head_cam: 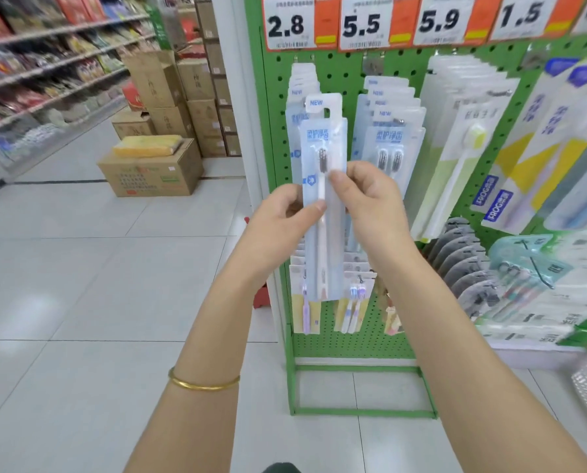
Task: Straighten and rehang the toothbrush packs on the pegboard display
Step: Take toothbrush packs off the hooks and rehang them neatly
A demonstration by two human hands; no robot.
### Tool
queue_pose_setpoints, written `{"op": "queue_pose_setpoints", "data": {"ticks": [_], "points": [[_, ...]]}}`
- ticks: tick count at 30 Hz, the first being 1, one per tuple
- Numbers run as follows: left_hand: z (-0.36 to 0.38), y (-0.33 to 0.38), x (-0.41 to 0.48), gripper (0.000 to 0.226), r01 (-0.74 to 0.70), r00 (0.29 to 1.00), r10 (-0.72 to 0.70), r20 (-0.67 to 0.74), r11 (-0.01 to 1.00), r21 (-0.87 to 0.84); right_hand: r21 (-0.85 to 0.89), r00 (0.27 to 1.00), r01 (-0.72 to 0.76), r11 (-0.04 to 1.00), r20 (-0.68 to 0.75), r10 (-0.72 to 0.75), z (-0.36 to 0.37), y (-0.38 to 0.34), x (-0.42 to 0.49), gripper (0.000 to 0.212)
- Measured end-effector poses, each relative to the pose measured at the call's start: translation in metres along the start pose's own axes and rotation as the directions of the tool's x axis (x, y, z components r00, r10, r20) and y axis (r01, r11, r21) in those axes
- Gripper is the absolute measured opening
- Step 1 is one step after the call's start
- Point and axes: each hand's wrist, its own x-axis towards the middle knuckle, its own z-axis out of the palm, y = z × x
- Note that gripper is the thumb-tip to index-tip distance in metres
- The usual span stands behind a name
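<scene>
Before the green pegboard (pixel 346 68) at frame centre, both hands pinch one upright toothbrush pack (pixel 323 186): left hand (pixel 285 220) lower, right hand (pixel 363 196) higher, its hang slot just below the upper-left peg.

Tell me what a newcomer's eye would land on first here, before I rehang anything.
First, the middle of the view: the left hand and right hand pinch one toothbrush pack upright in front of the rows hanging on the green pegboard. Next, the big price tags along the board's top edge, reading 2.8, 5.5, 5.9 and 1.5. To the left, cardboard boxes stand on the tiled floor.
</scene>
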Motion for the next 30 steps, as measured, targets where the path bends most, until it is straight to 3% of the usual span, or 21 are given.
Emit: {"op": "queue_pose_setpoints", "data": {"ticks": [3, 8, 13, 16, 17, 20, 22, 25, 30], "points": [[-0.005, 0.002, 0.006, 0.052, -0.026, 0.999, 0.026, 0.022, 0.999, -0.022, -0.018, 1.000, -0.003, 1.000, -0.017, 0.002, 0.008, -0.002, 0.009, 0.037], [-0.015, -0.002, 0.014, 0.056, -0.025, 0.999, 0.026, 0.030, 0.999, -0.032, -0.028, 1.000, 0.005, 1.000, -0.011, -0.005, 0.018, 0.003, 0.017, 0.027], [-0.020, -0.008, 0.027, 0.045, -0.009, 0.998, 0.010, 0.058, 1.000, -0.003, -0.065, 0.998, -0.014, 0.998, -0.055, 0.010, 0.027, 0.010, 0.026, 0.033], [-0.022, -0.011, 0.033, 0.047, -0.001, 0.998, -0.001, 0.056, 1.000, 0.026, -0.162, 0.998, -0.008, 0.987, -0.057, -0.001, 0.027, 0.012, 0.027, 0.017], [-0.023, -0.011, 0.035, 0.048, -0.001, 0.998, -0.001, 0.056, 0.999, 0.036, -0.232, 0.998, 0.008, 0.973, -0.051, -0.021, 0.026, 0.011, 0.027, 0.014], [-0.027, -0.013, 0.042, 0.049, 0.017, 0.999, -0.020, 0.049, 0.997, 0.076, -0.521, 0.987, 0.103, 0.847, -0.051, -0.151, 0.022, -0.001, 0.029, 0.033], [-0.030, -0.014, 0.047, 0.047, 0.036, 0.998, -0.040, 0.039, 0.994, 0.099, -0.605, 0.959, 0.153, 0.781, -0.100, -0.266, 0.020, -0.014, 0.036, 0.035], [-0.033, -0.015, 0.052, 0.034, 0.050, 0.998, -0.055, 0.040, 0.990, 0.128, -0.614, 0.910, 0.228, 0.755, -0.143, -0.390, 0.018, -0.033, 0.056, 0.039], [-0.034, -0.013, 0.054, 0.013, 0.062, 0.998, -0.065, 0.016, 0.985, 0.161, -0.564, 0.941, 0.225, 0.795, -0.087, -0.328, 0.010, -0.053, 0.093, 0.027]]}}
